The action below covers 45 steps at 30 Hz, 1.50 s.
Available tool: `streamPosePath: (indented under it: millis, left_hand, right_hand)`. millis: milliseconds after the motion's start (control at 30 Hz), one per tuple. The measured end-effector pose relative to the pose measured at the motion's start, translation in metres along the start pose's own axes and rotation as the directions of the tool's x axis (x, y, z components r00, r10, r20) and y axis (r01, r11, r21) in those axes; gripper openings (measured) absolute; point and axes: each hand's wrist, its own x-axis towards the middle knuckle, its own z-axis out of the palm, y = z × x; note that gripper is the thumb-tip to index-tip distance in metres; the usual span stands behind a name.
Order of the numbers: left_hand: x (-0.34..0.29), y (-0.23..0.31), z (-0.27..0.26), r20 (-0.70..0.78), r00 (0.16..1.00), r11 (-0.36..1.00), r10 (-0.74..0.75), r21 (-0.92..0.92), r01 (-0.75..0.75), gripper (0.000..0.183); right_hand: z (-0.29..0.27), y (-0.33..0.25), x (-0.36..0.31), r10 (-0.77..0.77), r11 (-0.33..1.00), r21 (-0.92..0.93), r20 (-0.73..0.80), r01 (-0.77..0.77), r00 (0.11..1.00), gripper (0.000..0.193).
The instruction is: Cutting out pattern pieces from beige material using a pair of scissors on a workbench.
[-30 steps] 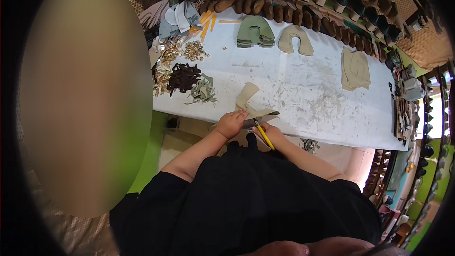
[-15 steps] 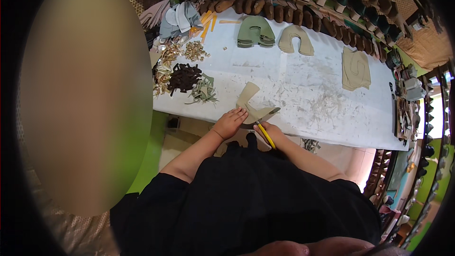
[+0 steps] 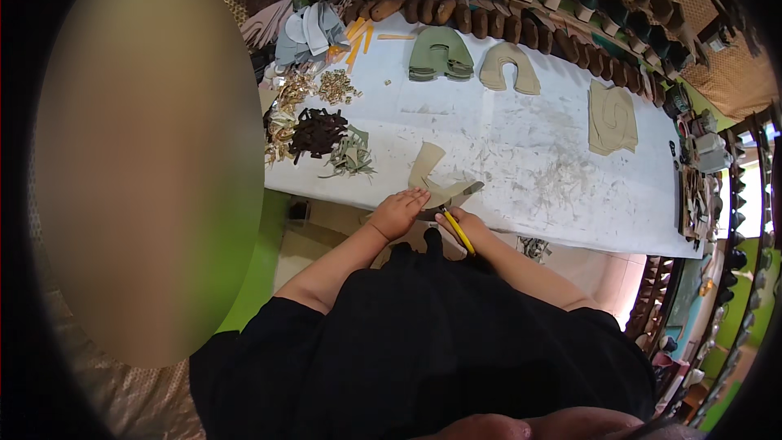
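At the near edge of the table, my left hand (image 3: pixel 399 213) holds a curved beige cut piece (image 3: pixel 425 165), which looks like a shoe upper. Its fingers lie over the piece's near part, and the thumb is hidden. My right hand (image 3: pixel 462 226) is closed around scissors (image 3: pixel 459 233) with yellow handles. Their dark blade shows past the right arm of the beige piece, close to my left fingertips. A pile of thin green offcuts (image 3: pixel 352 155) lies to the left of the piece.
Stacks of green pieces (image 3: pixel 440 57) and beige pieces (image 3: pixel 509 69) lie at the back; another beige stack (image 3: pixel 612 118) is at the right. Dark strips (image 3: pixel 318 132) and small gold bits (image 3: pixel 338 87) are heaped at the left. Shoe racks (image 3: pixel 505 28) line the far edge.
My left hand and the beige piece have shifted slightly to the right. The scissors have barely moved and stay in my right hand.
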Motion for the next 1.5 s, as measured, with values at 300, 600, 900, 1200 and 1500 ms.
streamPosePath:
  millis: [300, 600, 900, 1200, 1500]
  left_hand:
    - [0.008, 0.018, 0.001, -0.009, 0.981, 0.974, -0.194, -0.124, 0.191, 0.043]
    - [0.018, 0.035, -0.004, 0.067, 0.944, 0.933, -0.322, -0.148, 0.329, 0.038]
    - [0.014, 0.022, 0.000, -0.124, 0.992, 0.987, -0.024, -0.158, 0.004, 0.051]
    - [0.007, 0.000, -0.001, 0.057, 0.994, 0.995, -0.096, 0.045, 0.093, 0.058]
    - [0.004, -0.009, 0.007, -0.043, 0.998, 0.999, -0.053, -0.011, 0.053, 0.046]
  right_hand:
    - [0.006, -0.006, -0.006, 0.030, 0.995, -0.090, -0.036, -0.033, 0.999, 0.059]
    - [0.004, -0.009, -0.008, 0.043, 0.999, -0.022, -0.015, -0.043, 0.999, 0.059]
    - [0.012, 0.011, 0.003, -0.120, 0.993, -0.029, -0.054, 0.118, 0.991, 0.056]
    - [0.000, 0.001, -0.002, -0.045, 0.998, 0.049, 0.067, 0.042, 0.997, 0.062]
    - [-0.003, -0.007, -0.005, 0.088, 0.996, 0.017, 0.066, -0.090, 0.994, 0.064]
